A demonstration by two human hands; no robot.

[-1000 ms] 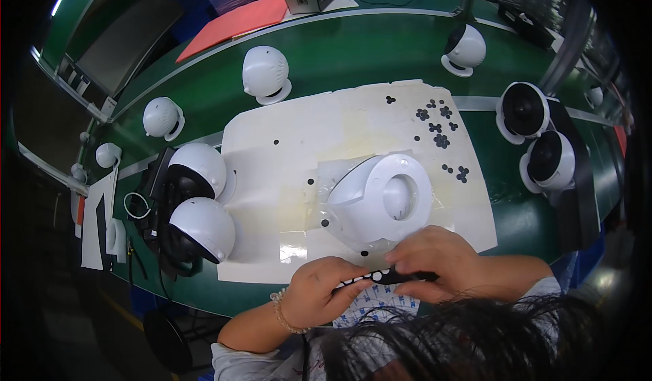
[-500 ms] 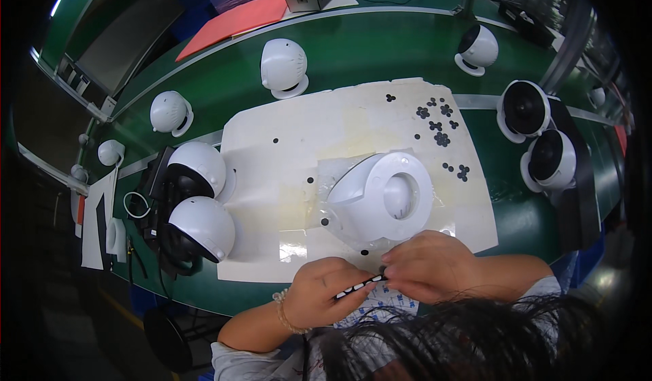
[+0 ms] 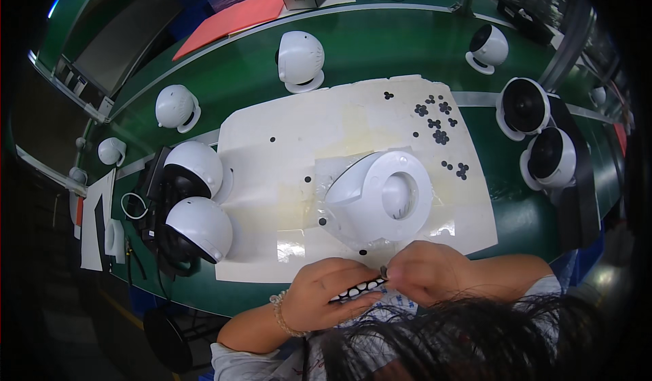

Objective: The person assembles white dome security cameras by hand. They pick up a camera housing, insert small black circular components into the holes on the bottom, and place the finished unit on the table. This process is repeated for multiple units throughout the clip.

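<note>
My left hand [image 3: 324, 293] is closed on a narrow black strip with a row of white round spots [image 3: 358, 290], close to my body. Between the fingertips of my right hand [image 3: 429, 272] is a small dark round pad [image 3: 384, 273], right at the end of the strip. Just beyond my hands a white rounded housing [image 3: 356, 208] lies tipped over on a piece of clear film, its ring-shaped base [image 3: 422, 204] facing up. Near it on the pale mat [image 3: 265, 177] are loose black dots [image 3: 322, 222], one of them [image 3: 363, 252] close to my left hand.
Black dots [image 3: 441, 136] lie clustered at the mat's far right. Two white housings with black fronts [image 3: 204, 228] stand left, beside cables; two more [image 3: 551, 157] stand right. Several white units [image 3: 301, 58] stand on the green strip behind. A red sheet [image 3: 234, 21] lies farther back.
The strip has turned so more of its white spots show, and the dark pad at my right fingertips is more visible. The white units on the green strip behind have shifted right.
</note>
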